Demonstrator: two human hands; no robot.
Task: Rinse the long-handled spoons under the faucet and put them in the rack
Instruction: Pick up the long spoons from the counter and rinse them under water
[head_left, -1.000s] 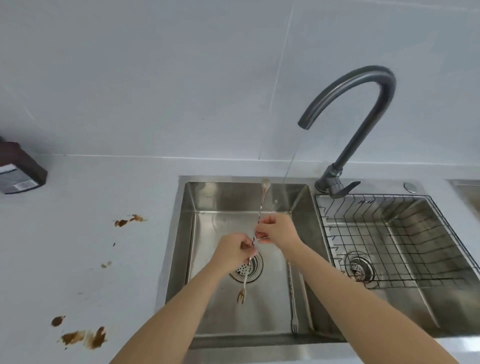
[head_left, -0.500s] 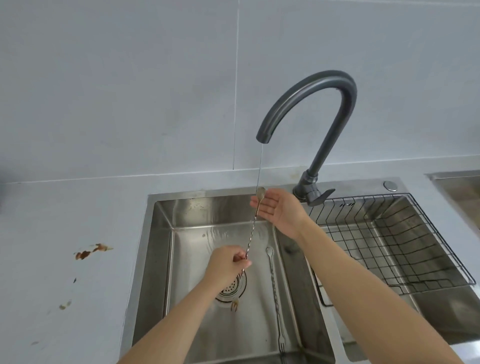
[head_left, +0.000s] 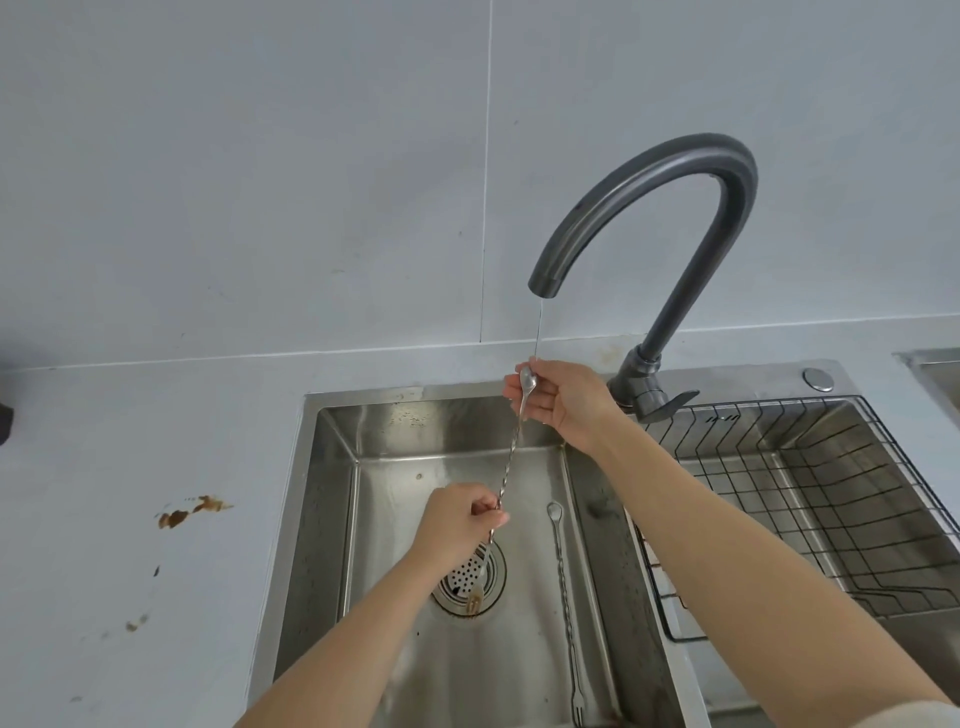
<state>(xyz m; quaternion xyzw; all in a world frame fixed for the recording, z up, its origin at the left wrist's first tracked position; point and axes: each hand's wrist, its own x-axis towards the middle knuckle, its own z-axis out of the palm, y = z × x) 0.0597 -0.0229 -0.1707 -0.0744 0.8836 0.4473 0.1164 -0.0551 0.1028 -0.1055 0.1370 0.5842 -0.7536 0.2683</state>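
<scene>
A long twisted-handle metal spoon (head_left: 511, 457) is held tilted over the left sink basin (head_left: 332, 467), its bowl up under a thin water stream from the dark faucet (head_left: 670, 171). My left hand (head_left: 457, 519) grips the lower handle; a small fork end hangs below it over the drain. My right hand (head_left: 563, 402) pinches the spoon bowl at the top. A second long spoon (head_left: 563, 587) lies flat on the basin floor to the right. The black wire rack (head_left: 810, 499) sits in the right basin.
The round drain strainer (head_left: 470, 579) is under my left hand. Brown stains (head_left: 192, 512) mark the grey countertop to the left. The faucet base and lever (head_left: 649, 389) stand close behind my right hand. Another steel sink edge (head_left: 935, 369) shows at the far right.
My right hand slid from the handle's middle up to the spoon bowl, and the spoon was raised into the water stream. The camera view shifted left and closer.
</scene>
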